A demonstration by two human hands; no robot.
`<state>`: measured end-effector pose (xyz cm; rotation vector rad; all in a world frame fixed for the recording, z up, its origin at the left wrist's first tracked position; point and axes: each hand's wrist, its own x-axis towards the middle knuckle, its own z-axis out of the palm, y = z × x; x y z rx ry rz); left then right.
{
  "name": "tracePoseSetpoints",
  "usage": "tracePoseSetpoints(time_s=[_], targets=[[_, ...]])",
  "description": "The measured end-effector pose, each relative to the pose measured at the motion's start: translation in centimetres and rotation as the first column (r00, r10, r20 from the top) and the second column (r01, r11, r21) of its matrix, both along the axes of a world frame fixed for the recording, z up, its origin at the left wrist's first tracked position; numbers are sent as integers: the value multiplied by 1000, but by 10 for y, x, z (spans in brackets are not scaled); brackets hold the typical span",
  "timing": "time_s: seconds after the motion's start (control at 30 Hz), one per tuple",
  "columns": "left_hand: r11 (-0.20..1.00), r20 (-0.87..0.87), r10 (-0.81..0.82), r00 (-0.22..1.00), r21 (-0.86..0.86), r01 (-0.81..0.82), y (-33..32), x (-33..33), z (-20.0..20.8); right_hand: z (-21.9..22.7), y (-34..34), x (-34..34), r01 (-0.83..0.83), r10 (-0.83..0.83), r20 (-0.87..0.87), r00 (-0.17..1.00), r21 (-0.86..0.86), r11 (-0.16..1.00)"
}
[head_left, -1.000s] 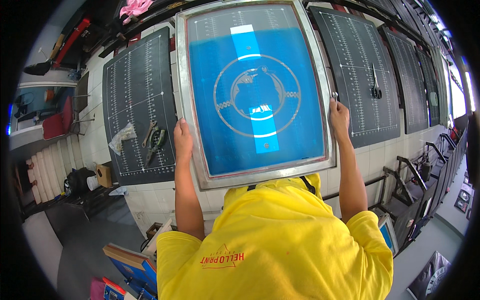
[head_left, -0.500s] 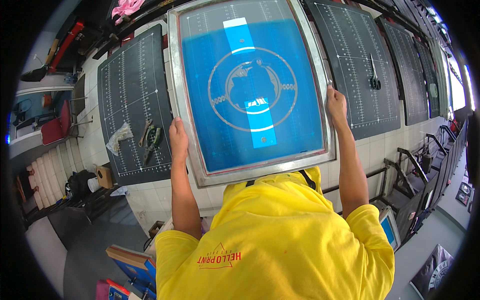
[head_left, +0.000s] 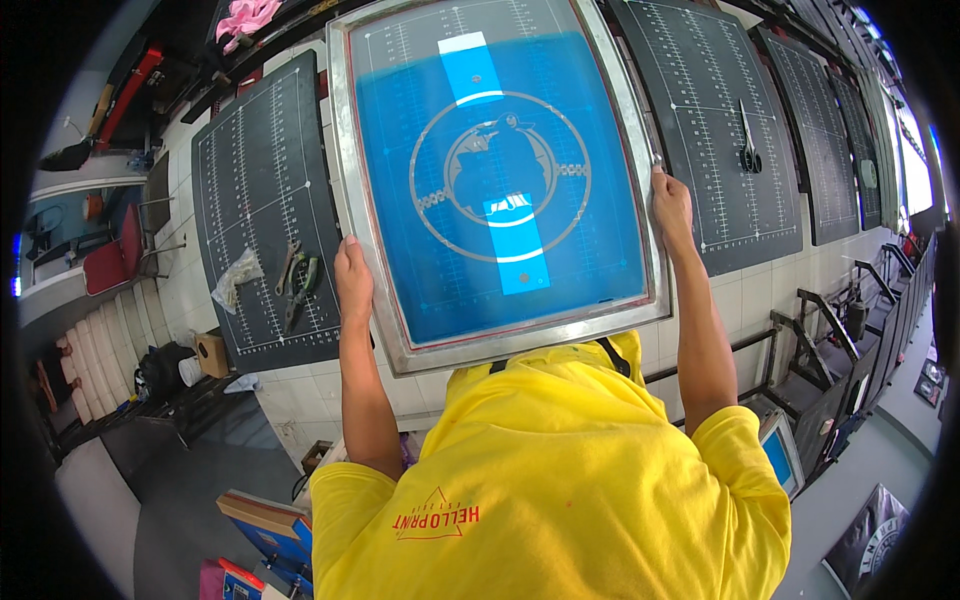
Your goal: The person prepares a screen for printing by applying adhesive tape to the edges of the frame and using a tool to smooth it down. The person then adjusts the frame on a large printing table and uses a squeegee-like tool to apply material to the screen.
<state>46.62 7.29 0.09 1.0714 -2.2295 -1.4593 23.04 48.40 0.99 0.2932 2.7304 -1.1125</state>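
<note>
A silk-screen printing frame (head_left: 540, 345) with metal edges lies in front of me, above a dark gridded board that shows faintly through it. Its blue-coated mesh (head_left: 420, 280) carries a round design with a figure inside a ring. Two pale strips, one at the far end and one near the middle, show through the mesh. My left hand (head_left: 353, 280) grips the frame's left side near its close corner, the thumb on top. On the right side, a little farther away, my right hand (head_left: 673, 212) clasps the opposite edge. The undersides of my fingers are hidden.
Left, a gridded board (head_left: 255, 150) bears a clear plastic bag (head_left: 238, 280) and pliers-like tools (head_left: 300, 285). Black scissors (head_left: 749, 150) lie on the right board (head_left: 710, 215). Pink cloth (head_left: 245, 20) sits at the far left; black metal racks (head_left: 815, 350) stand right.
The frame has shifted very slightly left, more at its far end. Both hands keep their hold on its sides.
</note>
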Motion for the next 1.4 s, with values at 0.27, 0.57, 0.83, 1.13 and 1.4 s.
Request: tracePoseSetpoints(time_s=[0.27, 0.57, 0.83, 1.13, 1.4], targets=[[999, 1, -11, 1000, -39, 11, 0, 0, -1, 4, -1, 1, -10, 10, 11, 1000, 8, 1000], [1000, 20, 3, 1000, -30, -2, -2, 0, -5, -1, 1, 0, -15, 15, 4, 1000, 3, 1000], [992, 85, 57, 995, -116, -47, 0, 1, -5, -4, 0, 0, -26, 24, -61, 998, -38, 999], [990, 51, 28, 998, -141, -21, -1, -2, -1, 3, -3, 1, 3, -4, -30, 1000, -50, 999], [993, 16, 82, 996, -81, -81, 0, 2, -12, 4, -4, 2, -27, 23, -52, 998, -67, 997]])
